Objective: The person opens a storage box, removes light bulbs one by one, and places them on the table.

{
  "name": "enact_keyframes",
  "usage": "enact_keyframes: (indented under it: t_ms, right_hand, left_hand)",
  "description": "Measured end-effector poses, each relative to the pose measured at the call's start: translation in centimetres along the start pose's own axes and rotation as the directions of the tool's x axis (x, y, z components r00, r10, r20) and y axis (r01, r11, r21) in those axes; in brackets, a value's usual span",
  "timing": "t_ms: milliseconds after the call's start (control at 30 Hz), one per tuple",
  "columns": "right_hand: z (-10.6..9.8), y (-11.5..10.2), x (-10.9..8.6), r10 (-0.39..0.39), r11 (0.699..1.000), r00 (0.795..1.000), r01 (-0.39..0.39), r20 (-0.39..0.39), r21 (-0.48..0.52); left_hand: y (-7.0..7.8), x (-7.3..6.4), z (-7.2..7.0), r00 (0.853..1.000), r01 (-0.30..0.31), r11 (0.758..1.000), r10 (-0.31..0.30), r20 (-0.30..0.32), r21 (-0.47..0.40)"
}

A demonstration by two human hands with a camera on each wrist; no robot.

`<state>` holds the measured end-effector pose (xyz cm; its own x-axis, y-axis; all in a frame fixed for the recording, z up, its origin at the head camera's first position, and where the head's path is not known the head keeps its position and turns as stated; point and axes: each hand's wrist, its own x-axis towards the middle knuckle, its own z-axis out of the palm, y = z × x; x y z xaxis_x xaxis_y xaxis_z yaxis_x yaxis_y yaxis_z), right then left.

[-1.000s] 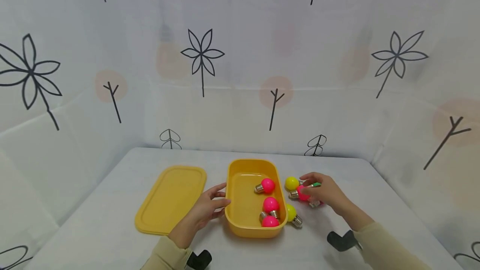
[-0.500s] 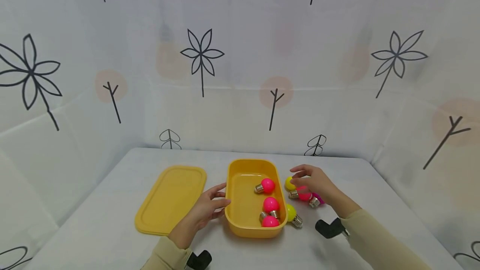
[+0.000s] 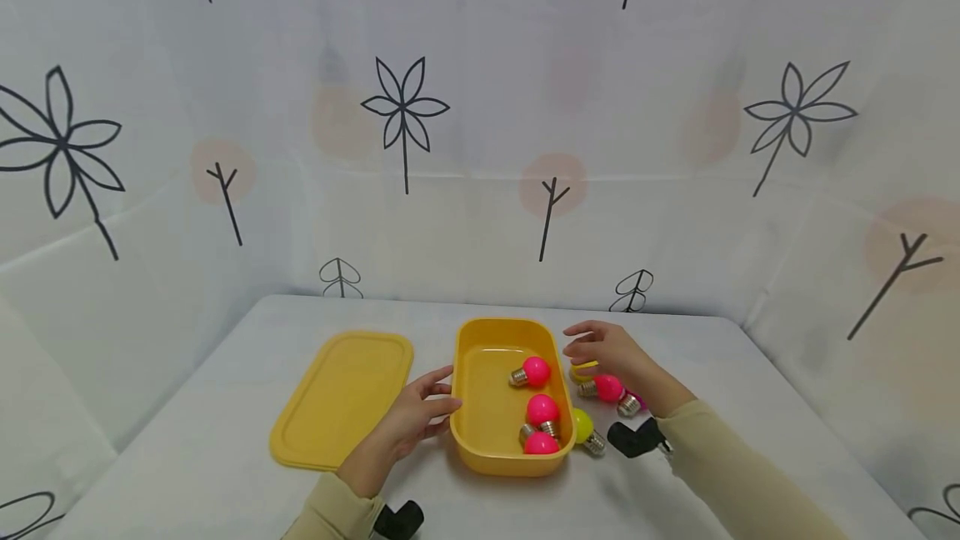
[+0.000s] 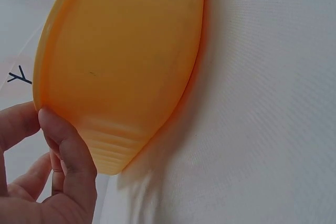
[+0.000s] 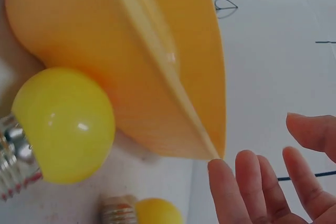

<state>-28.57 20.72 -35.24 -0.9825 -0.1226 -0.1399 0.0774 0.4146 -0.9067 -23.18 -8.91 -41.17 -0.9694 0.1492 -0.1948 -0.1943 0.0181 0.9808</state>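
Observation:
In the head view, a yellow box stands mid-table with three pink light bulbs inside. My left hand holds its left rim; the left wrist view shows two digits meeting at that edge. Beyond the box's right side, my right hand hovers with fingers extended toward the rim. The right wrist view shows nothing between its thumb and fingers. Below this hand lie a partly covered yellow bulb, a pink bulb and a purple bulb. Another yellow bulb lies against the box's outer wall.
A flat yellow lid lies on the white table to the left of the box. Behind the table hangs a white backdrop with line-drawn plants. A black strap piece sits at the right wrist.
My right hand has moved left and slightly away from me, off the purple and pink bulbs. A green patch once visible by its fingers no longer shows. The left hand and box stay put.

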Motion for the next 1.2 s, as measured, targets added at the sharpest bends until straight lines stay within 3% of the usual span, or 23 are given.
enact_keyframes:
  t_ms: [333, 500, 900, 1067, 1200]
  right_hand:
    - [1.5, -1.8, 0.5, -0.004, 0.999, 0.997, 0.0, 0.077, 0.052]
    - [2.3, -2.3, 0.7, -0.024, 0.999, 0.992, 0.02, 0.125, 0.031]
    - [5.3, -2.9, 2.2, -0.017, 1.0, 0.992, 0.018, 0.123, -0.002]
    - [6.3, -3.0, 2.8, -0.054, 0.998, 0.989, 0.055, 0.14, 0.0]
    - [7.2, -3.0, 3.0, -0.019, 0.999, 0.988, 0.014, 0.155, 0.033]
  left_hand:
    - [-0.1, 0.3, 0.1, 1.0, 0.008, 1.0, -0.008, -0.006, -0.003]
    - [0.0, 0.3, 0.1, 1.0, 0.008, 1.0, -0.008, -0.001, -0.006]
    - [0.2, 0.1, -0.2, 1.0, 0.01, 1.0, -0.01, 0.0, -0.013]
    - [0.1, 0.3, -0.3, 1.0, 0.011, 1.0, -0.011, -0.007, -0.014]
    - [0.0, 0.4, -0.3, 1.0, 0.012, 1.0, -0.012, 0.001, -0.004]
